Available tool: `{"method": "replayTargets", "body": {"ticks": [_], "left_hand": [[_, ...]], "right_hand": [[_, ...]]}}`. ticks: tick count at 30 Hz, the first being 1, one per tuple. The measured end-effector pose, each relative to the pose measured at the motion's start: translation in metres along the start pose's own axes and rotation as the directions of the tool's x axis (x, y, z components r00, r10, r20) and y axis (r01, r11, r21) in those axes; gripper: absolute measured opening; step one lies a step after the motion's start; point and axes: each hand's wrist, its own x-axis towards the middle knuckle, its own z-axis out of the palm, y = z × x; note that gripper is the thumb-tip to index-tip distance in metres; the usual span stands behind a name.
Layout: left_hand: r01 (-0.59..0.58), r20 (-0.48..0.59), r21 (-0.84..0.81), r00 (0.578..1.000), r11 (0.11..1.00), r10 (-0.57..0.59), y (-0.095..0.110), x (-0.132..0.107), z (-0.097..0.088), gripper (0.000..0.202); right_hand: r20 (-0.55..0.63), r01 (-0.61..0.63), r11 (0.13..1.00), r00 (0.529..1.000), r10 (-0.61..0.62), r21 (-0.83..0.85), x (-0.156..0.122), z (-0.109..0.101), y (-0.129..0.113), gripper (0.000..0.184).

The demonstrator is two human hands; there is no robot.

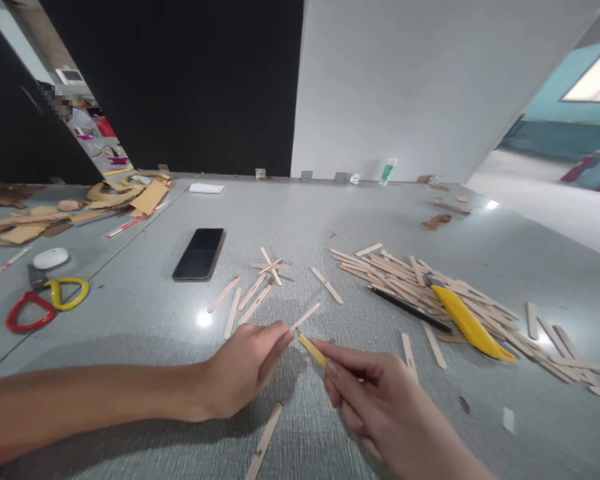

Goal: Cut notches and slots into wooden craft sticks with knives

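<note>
Pinched between the thumb and fingers of my left hand [257, 357] is a wooden craft stick [306, 316], its free end pointing up to the right. My right hand [373, 393] grips a slim yellow tool [314, 351] with a small dark tip, which looks like a small craft knife. That tip is close to the stick; whether they touch I cannot tell. Below my hands lies a notched craft stick [265, 440]. Just beyond the left hand are several cut sticks [253, 293] and a few sticks crossed into a star shape [271, 266].
A heap of craft sticks [410, 280], a black pen [407, 309] and a yellow utility knife [473, 323] lie to the right. On the left are a phone [199, 255], scissors [45, 300], a white oval case [51, 258] and cardboard scraps [30, 223]. Upright panels [390, 87] stand behind.
</note>
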Motion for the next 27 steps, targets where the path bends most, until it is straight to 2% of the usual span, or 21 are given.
{"method": "replayTargets", "body": {"ticks": [3, 5, 6, 8, 10, 11, 12, 13, 14, 16, 17, 19, 21, 23, 25, 27], "left_hand": [[-0.015, 0.009, -0.013, 1.0, 1.0, 0.015, 0.001, 0.001, -0.001, 0.035], [-0.016, 0.001, -0.012, 1.0, 1.0, 0.016, 0.001, 0.001, -0.001, 0.035], [-0.017, -0.004, -0.01, 1.0, 1.0, 0.017, 0.001, 0.001, 0.0, 0.034], [-0.022, -0.011, -0.006, 1.0, 1.0, 0.022, 0.001, 0.001, 0.0, 0.034], [-0.028, -0.016, 0.0, 0.999, 1.0, 0.028, 0.0, 0.0, 0.001, 0.034], [-0.03, -0.018, 0.003, 0.999, 1.0, 0.03, -0.001, 0.0, 0.002, 0.034], [-0.031, -0.021, 0.006, 0.999, 0.999, 0.031, -0.002, 0.0, 0.002, 0.034], [-0.033, -0.022, 0.008, 0.999, 0.999, 0.033, -0.002, -0.001, 0.002, 0.033], [-0.036, -0.02, 0.008, 0.999, 0.999, 0.036, -0.003, -0.001, 0.002, 0.033], [-0.044, -0.003, 0.006, 0.999, 0.999, 0.044, -0.003, -0.002, 0.002, 0.031], [-0.048, 0.01, 0.005, 0.999, 0.999, 0.048, -0.003, -0.003, 0.002, 0.031], [-0.063, 0.046, 0.006, 0.997, 0.998, 0.063, -0.001, -0.003, 0.002, 0.03], [-0.082, 0.08, 0.01, 0.994, 0.997, 0.081, 0.0, -0.004, 0.002, 0.029], [-0.088, 0.101, 0.012, 0.991, 0.996, 0.086, 0.001, -0.004, 0.002, 0.028], [-0.073, 0.098, 0.015, 0.993, 0.997, 0.071, 0.001, -0.004, 0.003, 0.028], [-0.051, 0.077, 0.016, 0.996, 0.999, 0.05, 0.001, -0.004, 0.003, 0.029]], "right_hand": [[0.019, -0.123, 0.986, 0.992, 0.122, 0.116, -0.001, -0.015, -0.021, 0.037], [0.027, -0.14, 0.987, 0.99, 0.138, 0.083, -0.001, -0.016, -0.021, 0.034], [0.012, -0.11, 0.994, 0.994, 0.11, 0.021, 0.0, -0.014, -0.017, 0.033], [-0.046, 0.056, 0.979, 0.997, -0.066, -0.198, 0.0, -0.005, -0.005, 0.035], [-0.075, 0.275, 0.858, 0.938, -0.338, -0.433, -0.001, 0.005, 0.008, 0.037], [-0.077, 0.337, 0.801, 0.901, -0.427, -0.494, -0.001, 0.01, 0.012, 0.038], [-0.075, 0.357, 0.778, 0.887, -0.456, -0.517, -0.001, 0.012, 0.014, 0.039], [-0.081, 0.332, 0.802, 0.902, -0.424, -0.497, -0.002, 0.013, 0.013, 0.039], [-0.086, 0.269, 0.855, 0.937, -0.34, -0.443, -0.002, 0.011, 0.01, 0.038], [-0.053, 0.078, 0.958, 0.994, -0.096, -0.277, 0.0, 0.0, -0.001, 0.039], [-0.003, -0.004, 0.982, 1.0, 0.003, -0.187, 0.001, -0.008, -0.009, 0.039], [0.071, -0.104, 0.992, 0.991, 0.11, -0.075, 0.004, -0.027, -0.023, 0.035], [0.18, -0.162, 0.986, 0.97, 0.164, -0.029, 0.006, -0.044, -0.034, 0.03], [0.215, -0.176, 0.984, 0.96, 0.179, -0.032, 0.008, -0.052, -0.038, 0.029], [0.183, -0.165, 0.985, 0.968, 0.172, -0.05, 0.007, -0.047, -0.034, 0.029], [0.108, -0.12, 0.989, 0.986, 0.129, -0.088, 0.005, -0.031, -0.025, 0.03]]}}
